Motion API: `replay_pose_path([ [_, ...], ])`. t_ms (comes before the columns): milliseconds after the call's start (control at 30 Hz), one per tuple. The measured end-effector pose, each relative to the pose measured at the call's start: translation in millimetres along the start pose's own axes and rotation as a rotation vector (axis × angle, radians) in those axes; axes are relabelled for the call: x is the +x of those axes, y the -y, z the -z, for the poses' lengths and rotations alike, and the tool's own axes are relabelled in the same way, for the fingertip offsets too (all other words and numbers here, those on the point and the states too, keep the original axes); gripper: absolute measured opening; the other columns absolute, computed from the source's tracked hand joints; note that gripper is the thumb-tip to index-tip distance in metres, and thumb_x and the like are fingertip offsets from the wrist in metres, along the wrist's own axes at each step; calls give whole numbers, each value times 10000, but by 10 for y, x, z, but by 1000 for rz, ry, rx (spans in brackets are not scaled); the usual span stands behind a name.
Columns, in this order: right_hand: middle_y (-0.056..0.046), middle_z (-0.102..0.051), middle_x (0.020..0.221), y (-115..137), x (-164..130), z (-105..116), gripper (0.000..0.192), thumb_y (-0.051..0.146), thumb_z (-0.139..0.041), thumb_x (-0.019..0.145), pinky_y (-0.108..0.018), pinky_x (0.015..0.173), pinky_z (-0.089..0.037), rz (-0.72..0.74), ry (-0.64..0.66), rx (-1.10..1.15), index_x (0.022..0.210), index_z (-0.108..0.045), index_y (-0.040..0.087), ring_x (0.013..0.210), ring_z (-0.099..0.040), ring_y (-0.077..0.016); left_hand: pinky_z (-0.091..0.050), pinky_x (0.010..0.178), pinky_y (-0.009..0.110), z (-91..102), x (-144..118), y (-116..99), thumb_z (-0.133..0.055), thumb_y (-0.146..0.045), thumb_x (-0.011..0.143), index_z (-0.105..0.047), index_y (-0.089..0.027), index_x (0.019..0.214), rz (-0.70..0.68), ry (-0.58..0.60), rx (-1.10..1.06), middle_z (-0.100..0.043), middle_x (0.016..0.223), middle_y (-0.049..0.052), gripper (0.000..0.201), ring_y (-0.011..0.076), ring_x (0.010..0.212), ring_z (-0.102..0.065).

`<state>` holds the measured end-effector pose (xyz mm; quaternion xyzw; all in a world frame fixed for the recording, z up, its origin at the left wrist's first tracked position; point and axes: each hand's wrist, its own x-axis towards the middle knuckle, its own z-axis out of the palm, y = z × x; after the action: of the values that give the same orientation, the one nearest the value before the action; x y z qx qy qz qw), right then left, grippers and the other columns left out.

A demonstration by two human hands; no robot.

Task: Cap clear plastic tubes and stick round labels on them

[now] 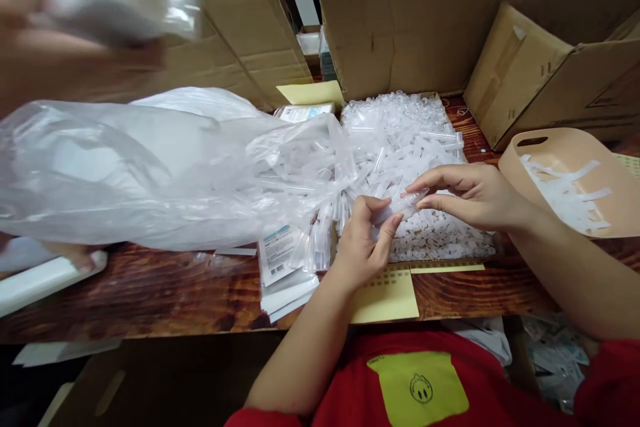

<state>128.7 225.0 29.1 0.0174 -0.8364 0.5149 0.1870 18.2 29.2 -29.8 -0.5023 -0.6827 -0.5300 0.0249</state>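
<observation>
As clear plastic [404, 204] lies between them, the left hand [364, 240] grips it; the right hand [470, 195] pinches it.

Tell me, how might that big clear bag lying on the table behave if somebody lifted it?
The bag would probably sag and fold, since its thin film is creased. It may feel slippery, given its shine. Its weight could shift, as loose clear pieces seem to fill its right end.

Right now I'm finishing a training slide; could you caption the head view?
Left fingers and right fingers hold a clear plastic piece over a heap of plastic pieces, beside a bulky bag.
</observation>
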Motion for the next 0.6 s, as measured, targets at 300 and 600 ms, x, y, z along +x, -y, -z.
replay_pose_path([
  [300, -2, -771, 924, -70, -85, -104, 70, 279, -706, 946, -298, 753, -504, 260, -76, -314, 1005, -735, 255, 823, -698, -166, -526, 730, 269, -17, 1, 71, -605, -294, 1017, -533, -202, 1126, -82, -5, 27, -681, 991, 47, 159, 155, 879, -690],
  [600, -99, -667, 1071, -141, -123, -112, 162, 300, -656, 985, -380, 881, -489, 432, -37, -453, 1093, -596, 194, 1016, -635, -233, -524, 683, 228, -18, 25, 35, -670, -228, 972, -585, -192, 1106, -65, 43, -37, -681, 920, 28, 162, 128, 781, -675],
])
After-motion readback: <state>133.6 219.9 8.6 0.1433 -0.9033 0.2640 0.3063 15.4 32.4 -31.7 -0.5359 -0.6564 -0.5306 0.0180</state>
